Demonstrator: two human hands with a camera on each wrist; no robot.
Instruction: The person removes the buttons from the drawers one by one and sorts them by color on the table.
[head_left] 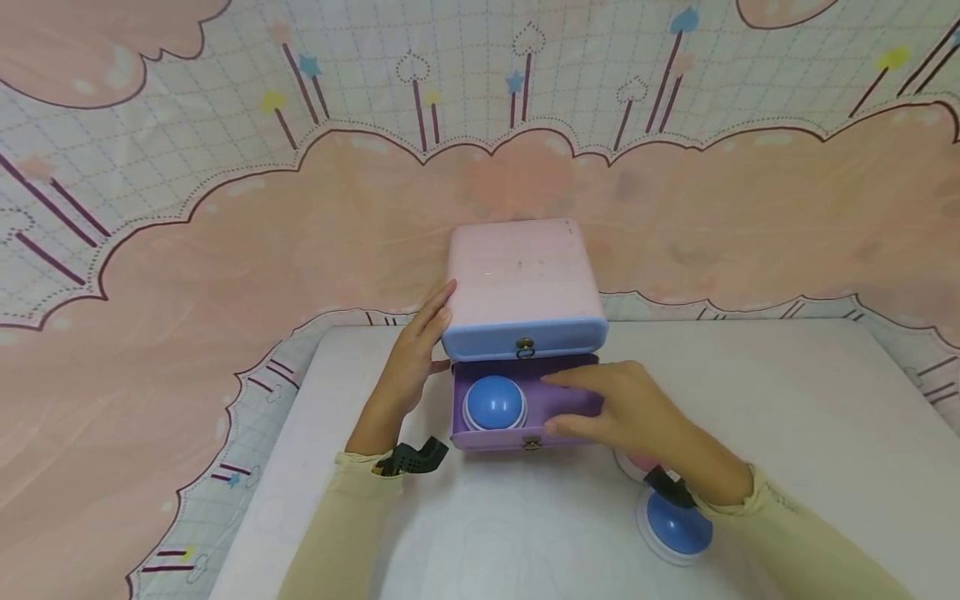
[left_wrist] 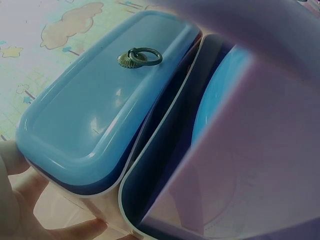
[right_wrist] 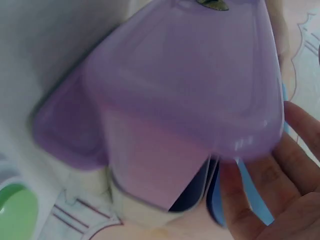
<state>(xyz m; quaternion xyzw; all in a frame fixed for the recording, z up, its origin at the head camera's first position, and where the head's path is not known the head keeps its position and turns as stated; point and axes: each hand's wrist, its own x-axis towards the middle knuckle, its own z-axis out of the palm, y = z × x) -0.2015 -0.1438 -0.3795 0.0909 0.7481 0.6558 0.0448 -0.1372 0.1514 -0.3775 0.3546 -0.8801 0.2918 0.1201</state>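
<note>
A small pink chest of drawers has a closed blue upper drawer with a ring pull. Below it the purple drawer is pulled out, and a blue dome with a white rim sits in its left part. My left hand rests along the chest's left side, fingers extended. Over the right part of the purple drawer is my right hand, thumb and fingers spread apart with nothing between them. The right wrist view shows the drawer's purple front beside the right fingers.
Another blue dome with a white rim lies on the white table under my right forearm. A pink one, partly hidden by the wrist, is just behind it. The right wrist view also catches a green round item. Patterned cloth hangs behind.
</note>
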